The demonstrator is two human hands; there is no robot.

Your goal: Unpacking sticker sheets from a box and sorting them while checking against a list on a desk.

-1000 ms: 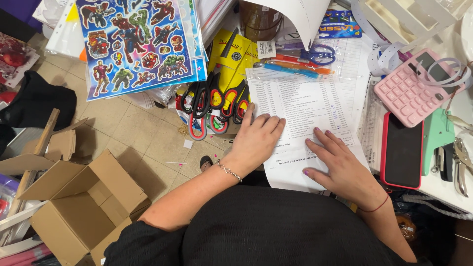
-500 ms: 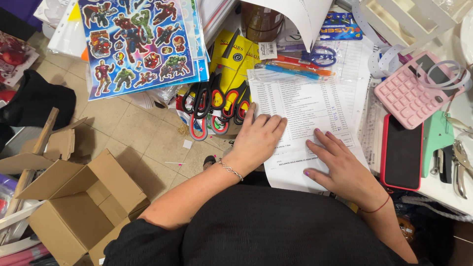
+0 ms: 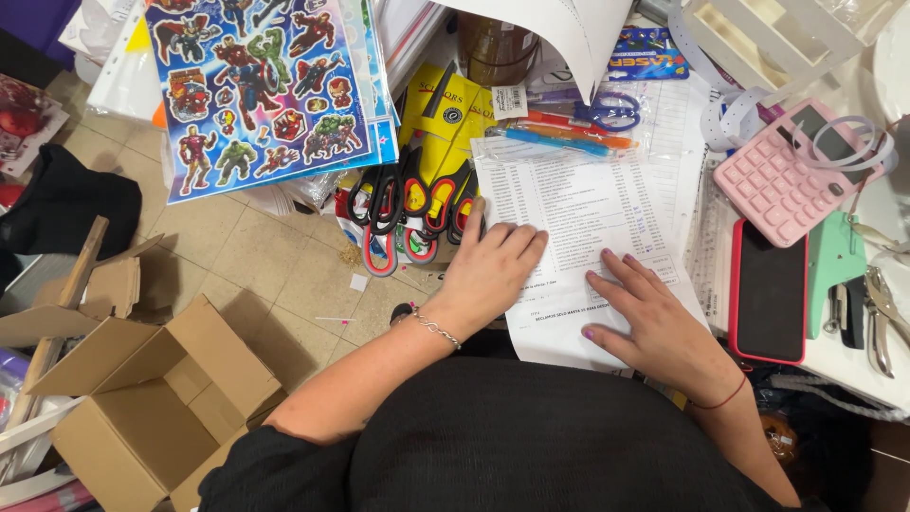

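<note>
A printed paper list [image 3: 578, 204] lies on the cluttered counter in front of me. My left hand [image 3: 493, 270] rests flat on its left edge, fingers spread, a thin bracelet on the wrist. Flat on the lower part of the sheet lies my right hand [image 3: 654, 322], with painted nails and a red thread at the wrist. Neither hand holds anything. Packs of scissors [image 3: 417, 204] with black, red and yellow handles lie just left of my left hand.
A phone in a red case [image 3: 770, 294], a pink calculator [image 3: 777, 180], a green hole punch [image 3: 834, 265] and pliers [image 3: 882, 318] lie to the right. Pens [image 3: 559, 133] sit above the list. Sticker sheets [image 3: 261, 90] hang at upper left. An open cardboard box [image 3: 142, 408] stands on the tiled floor.
Both hands stay flat on the list. Only the view has shifted slightly.
</note>
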